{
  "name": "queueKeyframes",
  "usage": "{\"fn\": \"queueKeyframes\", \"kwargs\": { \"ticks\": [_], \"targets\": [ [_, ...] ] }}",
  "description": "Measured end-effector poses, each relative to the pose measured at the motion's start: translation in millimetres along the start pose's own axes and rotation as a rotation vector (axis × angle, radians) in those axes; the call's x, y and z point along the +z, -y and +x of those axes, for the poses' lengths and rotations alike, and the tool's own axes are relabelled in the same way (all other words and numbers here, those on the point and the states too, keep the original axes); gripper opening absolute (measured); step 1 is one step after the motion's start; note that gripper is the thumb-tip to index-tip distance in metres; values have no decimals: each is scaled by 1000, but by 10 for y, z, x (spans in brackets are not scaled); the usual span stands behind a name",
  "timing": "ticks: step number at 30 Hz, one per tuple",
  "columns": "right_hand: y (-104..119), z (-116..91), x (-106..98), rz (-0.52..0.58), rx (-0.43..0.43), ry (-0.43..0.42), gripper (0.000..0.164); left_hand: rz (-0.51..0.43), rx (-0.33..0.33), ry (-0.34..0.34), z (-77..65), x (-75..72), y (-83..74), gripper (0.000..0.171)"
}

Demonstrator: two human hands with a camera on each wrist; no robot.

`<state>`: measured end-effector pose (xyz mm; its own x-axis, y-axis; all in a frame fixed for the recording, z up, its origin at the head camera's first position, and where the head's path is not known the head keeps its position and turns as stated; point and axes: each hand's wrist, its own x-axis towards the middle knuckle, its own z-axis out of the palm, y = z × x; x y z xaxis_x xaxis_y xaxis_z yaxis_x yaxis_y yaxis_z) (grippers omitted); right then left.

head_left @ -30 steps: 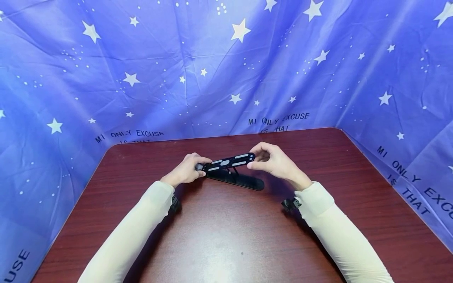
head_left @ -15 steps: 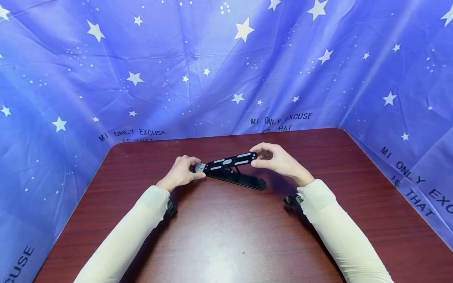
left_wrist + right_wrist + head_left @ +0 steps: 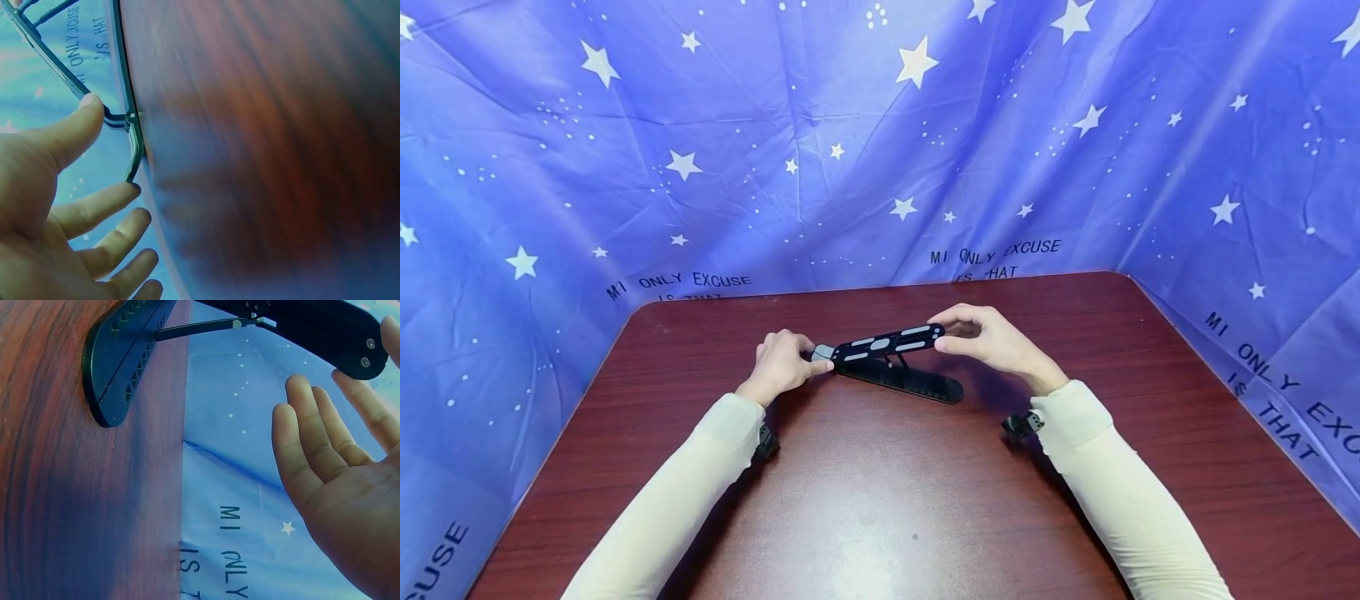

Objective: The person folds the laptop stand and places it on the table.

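A black folding laptop stand with grey pads stands spread in a V on the table. Its lower plate lies on the tabletop, and its upper plate slants up to the right on a thin strut. At the hinge end, my left hand pinches the stand between thumb and index finger, the index fingertip at the end of the bent lip. The other left fingers are spread. My right hand pinches the upper plate's raised end by its edges, between thumb and index finger, its other fingers free.
The dark red wooden table reaches back to a blue star-patterned curtain hanging along the far side and both sides. Small black devices sit at the cuffs of the cream sleeves.
My left hand has shifted slightly left, leaving more of the lip and hinge end uncovered. The right hand keeps its hold, and the stand's spread looks the same.
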<state>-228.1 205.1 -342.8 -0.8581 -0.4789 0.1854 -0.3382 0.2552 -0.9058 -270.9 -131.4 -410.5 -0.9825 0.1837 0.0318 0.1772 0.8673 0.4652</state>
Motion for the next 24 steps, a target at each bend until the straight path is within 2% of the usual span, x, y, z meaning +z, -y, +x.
{"fn": "queueKeyframes", "kwargs": {
  "ticks": [3, 10, 17, 24],
  "targets": [
    [-58, 10, -2, 17, -5, -5, 35, 3, -14, -4, 1, 6, -15, 56],
    [-238, 48, 5, 11, -28, -9, 31, 19, 3, 9, 28, -16, -23, 55],
    [-146, 18, 78, -68, -3, -12, 30, 9, 40, 58, 128, -23, -9, 55],
    [5, -18, 181, -155, 36, -3, 36, 13, 123, 107, 234, -37, 55, 53]
  ]
}}
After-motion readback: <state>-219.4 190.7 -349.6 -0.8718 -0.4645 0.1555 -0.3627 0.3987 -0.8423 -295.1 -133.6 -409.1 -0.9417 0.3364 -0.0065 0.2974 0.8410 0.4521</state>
